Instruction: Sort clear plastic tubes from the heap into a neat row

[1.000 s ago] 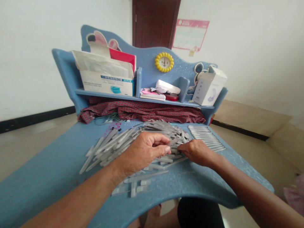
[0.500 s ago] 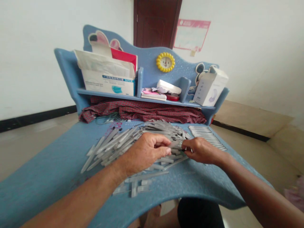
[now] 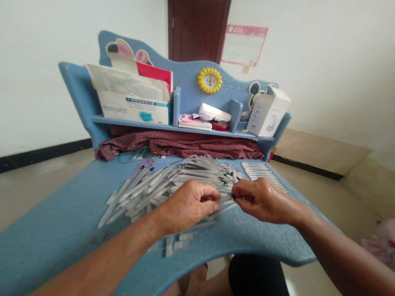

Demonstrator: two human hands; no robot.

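Observation:
A wide heap of slim translucent plastic sleeves (image 3: pixel 148 189) lies on the blue desk. Over its near right part, my left hand (image 3: pixel 193 203) is closed, thumb and fingers pinching the end of what looks like one sleeve (image 3: pixel 225 197). Just to the right, my right hand (image 3: pixel 262 199) is closed too, its fingertips on a small black tip (image 3: pixel 233 197) at the other end of that piece. Whether the tip belongs to the sleeve or to something inside it, I cannot tell. Beyond my right hand, several white sticks (image 3: pixel 263 174) lie side by side in a neat row.
Loose clear pieces (image 3: pixel 169 245) lie by the near edge of the blue desk (image 3: pixel 70 222). Behind the heap is a bunched checked cloth (image 3: pixel 185 146). The shelf above holds a mask box (image 3: pixel 132 109), a white carton (image 3: pixel 270 113) and a yellow clock (image 3: pixel 210 80).
The view has shifted slightly, so the scene sits further left. Both hands are a little lower over the desk and slightly closer together, the pinched piece now lying between them.

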